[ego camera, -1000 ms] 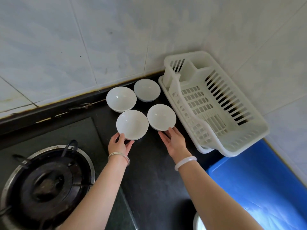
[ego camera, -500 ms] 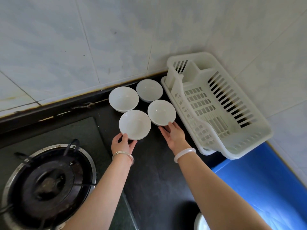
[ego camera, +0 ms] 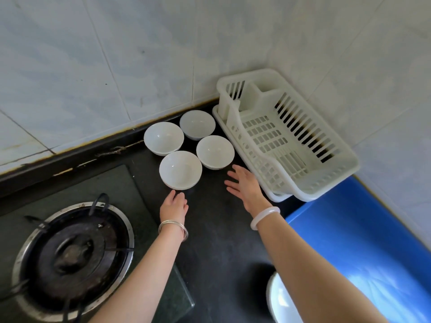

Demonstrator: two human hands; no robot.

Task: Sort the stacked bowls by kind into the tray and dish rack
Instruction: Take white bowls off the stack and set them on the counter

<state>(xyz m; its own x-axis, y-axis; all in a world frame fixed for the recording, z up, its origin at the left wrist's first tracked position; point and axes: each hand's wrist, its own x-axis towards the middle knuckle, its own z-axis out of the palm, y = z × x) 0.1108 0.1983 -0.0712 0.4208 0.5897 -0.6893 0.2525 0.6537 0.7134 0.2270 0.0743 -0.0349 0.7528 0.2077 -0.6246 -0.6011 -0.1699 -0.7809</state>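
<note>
Several white bowls stand in a cluster on the black counter: front left bowl (ego camera: pixel 180 170), front right bowl (ego camera: pixel 215 152), back left bowl (ego camera: pixel 163 138), back right bowl (ego camera: pixel 197 124). My left hand (ego camera: pixel 173 205) hovers just below the front left bowl, fingers loosely curled, holding nothing. My right hand (ego camera: pixel 245 185) is spread flat below the front right bowl, apart from it. The white dish rack (ego camera: pixel 326 180) stands empty on its tray at the right, in the wall corner. A blue tray (ego camera: pixel 363 241) lies at the lower right.
A gas burner (ego camera: pixel 72 255) sits at the lower left on a dark glass hob. Tiled walls close in the back and right. Part of a white round object (ego camera: pixel 279 301) shows at the bottom edge under my right arm.
Both hands have let go of the front bowls and drawn back toward me. The two front bowls stay standing on the counter.
</note>
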